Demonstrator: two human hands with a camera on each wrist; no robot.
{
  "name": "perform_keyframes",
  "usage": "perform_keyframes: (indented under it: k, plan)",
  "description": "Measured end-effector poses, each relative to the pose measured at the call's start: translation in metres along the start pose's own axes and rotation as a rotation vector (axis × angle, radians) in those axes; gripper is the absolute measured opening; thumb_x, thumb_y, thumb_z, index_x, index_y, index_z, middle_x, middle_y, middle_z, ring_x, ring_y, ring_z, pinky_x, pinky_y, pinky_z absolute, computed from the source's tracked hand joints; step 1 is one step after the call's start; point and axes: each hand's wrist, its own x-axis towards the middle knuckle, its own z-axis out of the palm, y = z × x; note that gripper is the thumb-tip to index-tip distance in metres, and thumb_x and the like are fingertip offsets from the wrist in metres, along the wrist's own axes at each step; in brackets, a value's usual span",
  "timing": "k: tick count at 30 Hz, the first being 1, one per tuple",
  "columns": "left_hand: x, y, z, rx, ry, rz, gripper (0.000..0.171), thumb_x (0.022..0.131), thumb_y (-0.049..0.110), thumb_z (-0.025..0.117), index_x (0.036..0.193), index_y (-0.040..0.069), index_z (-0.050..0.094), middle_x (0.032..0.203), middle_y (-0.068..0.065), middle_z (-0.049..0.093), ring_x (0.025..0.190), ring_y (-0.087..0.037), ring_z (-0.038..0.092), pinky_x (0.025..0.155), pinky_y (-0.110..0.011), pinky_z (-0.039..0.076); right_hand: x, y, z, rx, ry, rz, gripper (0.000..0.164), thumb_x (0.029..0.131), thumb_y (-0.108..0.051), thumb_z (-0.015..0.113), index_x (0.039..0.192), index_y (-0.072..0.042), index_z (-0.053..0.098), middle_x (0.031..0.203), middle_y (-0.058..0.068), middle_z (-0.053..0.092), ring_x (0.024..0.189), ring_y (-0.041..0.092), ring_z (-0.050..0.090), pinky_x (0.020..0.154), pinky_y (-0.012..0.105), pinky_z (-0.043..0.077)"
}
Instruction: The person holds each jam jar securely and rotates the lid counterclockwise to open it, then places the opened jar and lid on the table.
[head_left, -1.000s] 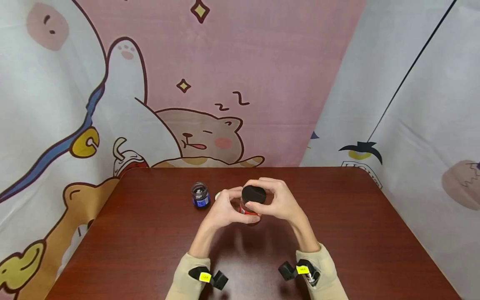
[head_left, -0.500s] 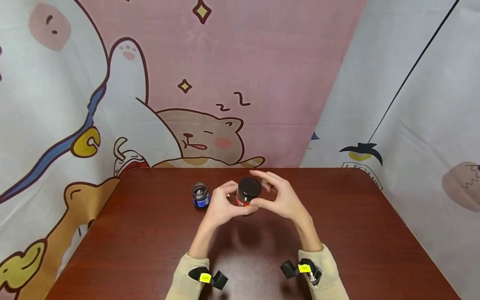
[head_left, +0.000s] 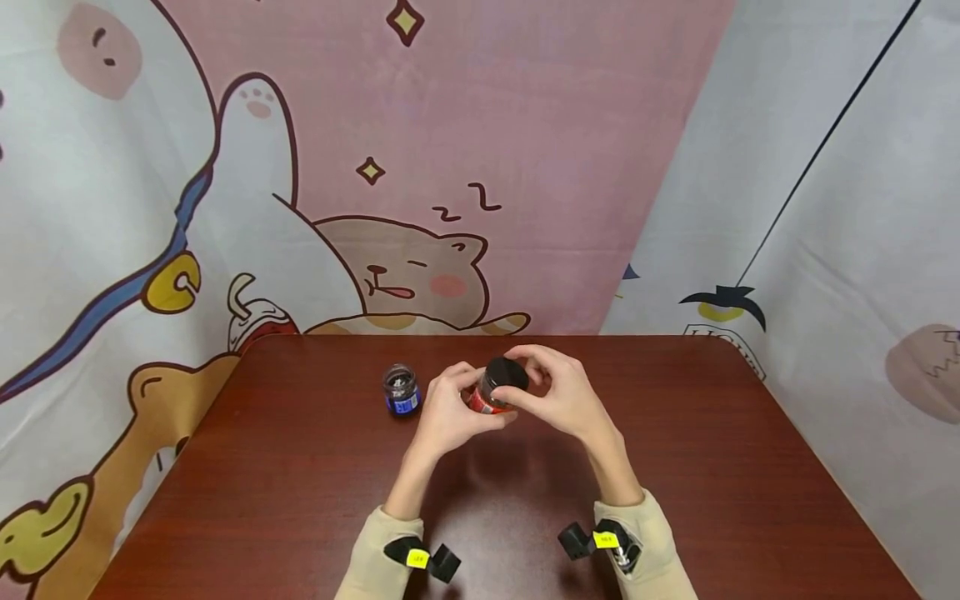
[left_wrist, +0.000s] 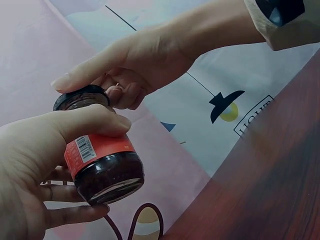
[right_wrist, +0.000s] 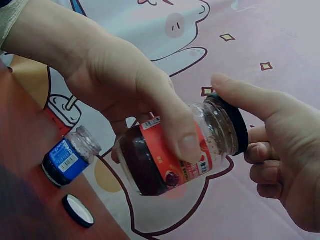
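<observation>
My left hand (head_left: pixel 448 412) grips a glass jar (left_wrist: pixel 102 152) with a red label and dark contents, thumb on one side and fingers on the other. The jar is held up over the table and tilted. On its mouth sits a black lid (head_left: pixel 508 372). My right hand (head_left: pixel 561 393) pinches this lid at the edge between thumb and curled fingers, as the right wrist view shows. Left of my left hand, a second glass jar (head_left: pixel 401 393) with a blue label stands with its mouth uncovered.
A loose lid (right_wrist: pixel 78 211) lies with its white inside up near the blue-labelled jar; my left hand hides it in the head view. The brown table (head_left: pixel 675 467) ends at a wall cloth (head_left: pixel 570 167) printed with cartoon animals.
My right fingers spread away from the lid half a second ago and now close on it again. The red-labelled jar has shifted slightly and leans more to the right.
</observation>
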Motion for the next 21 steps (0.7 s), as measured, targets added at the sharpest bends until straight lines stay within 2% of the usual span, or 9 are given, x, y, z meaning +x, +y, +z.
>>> perform_keyframes:
  k: [5, 9, 15, 18, 21]
  plan:
    - [-0.0007, -0.0002, -0.0009, -0.035, -0.047, -0.001, 0.045, 0.065, 0.029, 0.096, 0.104, 0.018, 0.078, 0.082, 0.01, 0.057, 0.074, -0.01, 0.054, 0.061, -0.026, 0.047, 0.0, 0.0034, -0.003, -0.001, -0.047, -0.015, 0.039, 0.079, -0.028, 0.088, 0.113, -0.018, 0.07, 0.078, -0.007, 0.048, 0.073, 0.011, 0.045, 0.061, 0.027, 0.036]
    - [-0.0008, -0.0018, -0.0032, -0.102, -0.096, -0.005, 0.042, 0.066, 0.028, 0.096, 0.103, 0.019, 0.078, 0.083, 0.009, 0.058, 0.076, -0.015, 0.057, 0.062, -0.028, 0.048, -0.0004, 0.0045, -0.0049, 0.004, -0.079, -0.041, 0.039, 0.082, -0.028, 0.086, 0.116, -0.02, 0.07, 0.079, -0.007, 0.047, 0.074, 0.01, 0.045, 0.062, 0.027, 0.037]
    - [-0.0006, -0.0057, -0.0058, -0.22, -0.169, -0.023, 0.038, 0.068, 0.025, 0.095, 0.101, 0.021, 0.078, 0.087, 0.008, 0.063, 0.081, -0.025, 0.06, 0.068, -0.044, 0.052, -0.001, 0.0052, -0.0067, 0.048, -0.119, -0.074, 0.042, 0.083, -0.022, 0.084, 0.122, -0.02, 0.069, 0.083, -0.006, 0.047, 0.077, 0.01, 0.046, 0.064, 0.027, 0.041]
    - [-0.0009, -0.0073, -0.0063, -0.23, -0.183, -0.039, 0.039, 0.068, 0.025, 0.095, 0.103, 0.022, 0.078, 0.088, 0.008, 0.064, 0.082, -0.026, 0.06, 0.07, -0.045, 0.051, -0.0008, 0.0056, -0.0064, 0.058, -0.146, -0.09, 0.044, 0.085, -0.018, 0.082, 0.126, -0.017, 0.068, 0.087, -0.004, 0.051, 0.077, 0.011, 0.047, 0.065, 0.027, 0.042]
    - [-0.0011, -0.008, -0.0057, -0.21, -0.164, -0.038, 0.041, 0.068, 0.025, 0.096, 0.104, 0.021, 0.078, 0.088, 0.008, 0.063, 0.081, -0.023, 0.058, 0.069, -0.042, 0.051, -0.0012, 0.0065, -0.0055, 0.049, -0.165, -0.081, 0.047, 0.086, -0.018, 0.08, 0.131, -0.015, 0.065, 0.096, -0.004, 0.057, 0.079, 0.013, 0.049, 0.066, 0.03, 0.044]
